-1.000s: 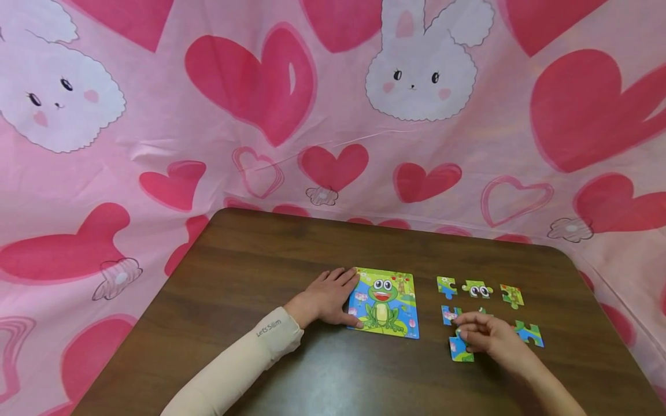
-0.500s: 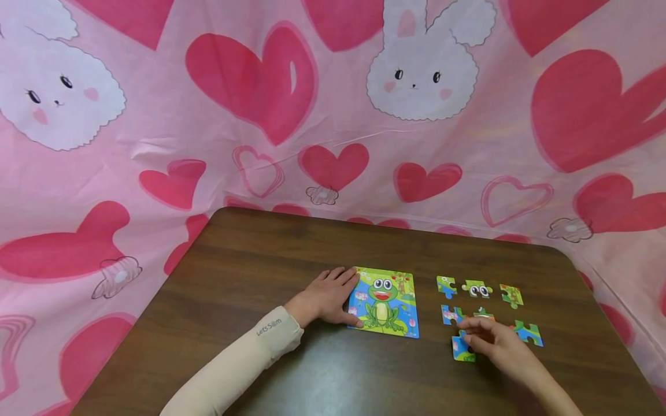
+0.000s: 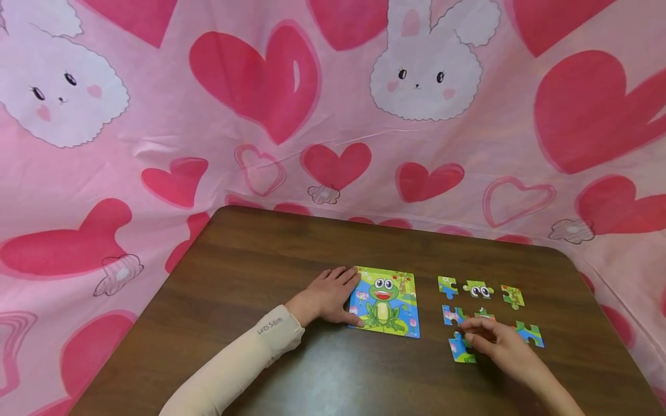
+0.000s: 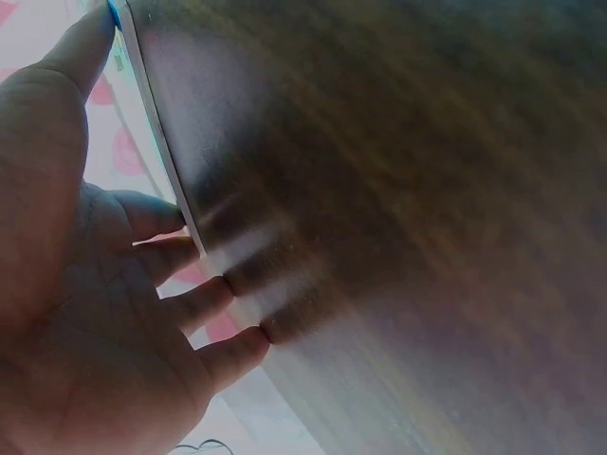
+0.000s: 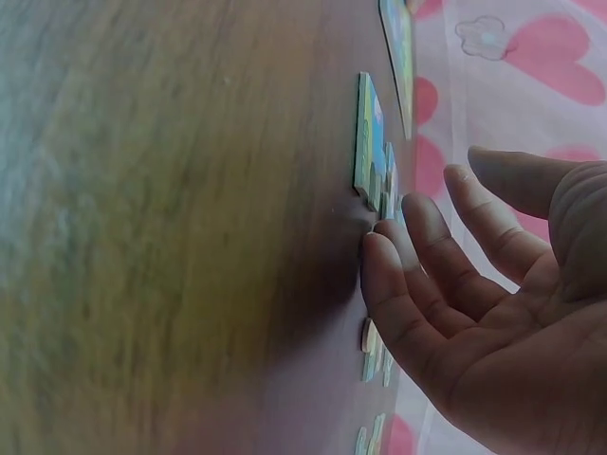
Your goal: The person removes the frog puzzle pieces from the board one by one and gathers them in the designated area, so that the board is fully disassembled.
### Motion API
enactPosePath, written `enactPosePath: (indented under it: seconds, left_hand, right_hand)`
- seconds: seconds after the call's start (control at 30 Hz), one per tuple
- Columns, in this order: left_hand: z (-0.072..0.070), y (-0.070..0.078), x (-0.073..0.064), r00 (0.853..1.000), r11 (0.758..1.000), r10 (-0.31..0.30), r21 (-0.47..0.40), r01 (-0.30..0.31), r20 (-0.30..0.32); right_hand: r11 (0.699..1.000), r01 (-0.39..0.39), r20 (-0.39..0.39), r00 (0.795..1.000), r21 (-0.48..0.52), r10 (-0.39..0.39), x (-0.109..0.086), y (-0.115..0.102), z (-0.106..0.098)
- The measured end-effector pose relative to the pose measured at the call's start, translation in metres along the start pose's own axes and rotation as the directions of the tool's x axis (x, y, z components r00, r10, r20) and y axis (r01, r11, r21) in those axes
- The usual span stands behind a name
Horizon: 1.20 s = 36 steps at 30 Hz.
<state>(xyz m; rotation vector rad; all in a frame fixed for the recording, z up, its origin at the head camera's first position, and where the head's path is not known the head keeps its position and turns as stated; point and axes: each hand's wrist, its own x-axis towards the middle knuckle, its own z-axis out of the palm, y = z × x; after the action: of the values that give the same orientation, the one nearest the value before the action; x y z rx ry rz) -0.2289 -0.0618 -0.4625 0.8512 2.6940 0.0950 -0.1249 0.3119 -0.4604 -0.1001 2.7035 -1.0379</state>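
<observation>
My left hand (image 3: 330, 296) lies flat along the left edge of a square frog picture board (image 3: 387, 309), its thumb over the lower left corner. In the left wrist view, the fingertips (image 4: 248, 351) of that hand touch the board's side and the tabletop. My right hand (image 3: 502, 348) hovers low over loose jigsaw pieces, fingers loosely bent and thumb apart. Just by its fingertips lies a blue and green jigsaw piece (image 3: 459, 351), flat on the table in the right wrist view, with nothing pinched. The hand partly covers a piece with a red mouth (image 3: 485, 314).
Other jigsaw pieces lie in rough rows: a corner piece (image 3: 447, 286), an eyes piece (image 3: 478, 289), a tree piece (image 3: 513, 295), a lotus piece (image 3: 451, 315) and a green-blue piece (image 3: 529, 333). Behind the brown table (image 3: 291, 242) hangs a pink heart-and-rabbit curtain (image 3: 343, 124).
The blue and green piece near my right fingertips shifted slightly right, then slightly left with a small turn. My right hand drew back a little to the right; my left hand stayed put.
</observation>
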Motion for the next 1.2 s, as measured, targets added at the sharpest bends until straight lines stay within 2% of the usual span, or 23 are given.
enactPosePath:
  seconds: [0.2,0.47,0.7,0.9,1.2]
  left_hand:
    - [-0.001,-0.001,0.000,1.000,1.000,-0.002,-0.001,0.002,-0.006]
    - [-0.001,-0.001,-0.001,1.000,1.000,-0.012,-0.012,0.012,0.006]
    - [0.001,-0.001,-0.001,1.000,1.000,-0.007,-0.009,0.007,0.003]
    - [0.002,-0.001,-0.001,1.000,1.000,-0.001,-0.002,0.001,-0.004]
    - [0.001,0.001,-0.001,1.000,1.000,0.001,0.016,-0.001,-0.009]
  right_hand:
    - [0.999,0.003,-0.003,1.000,0.047,-0.003,0.004,-0.002,-0.003]
    - [0.998,0.015,0.004,1.000,0.066,-0.015,0.012,-0.016,0.000]
    - [0.995,0.067,0.033,0.997,0.080,-0.070,0.029,-0.031,0.015]
    - [0.991,0.116,0.042,0.992,0.074,-0.119,0.051,-0.053,0.031]
    - [0.964,0.255,0.108,0.959,0.074,-0.262,0.078,-0.086,0.052]
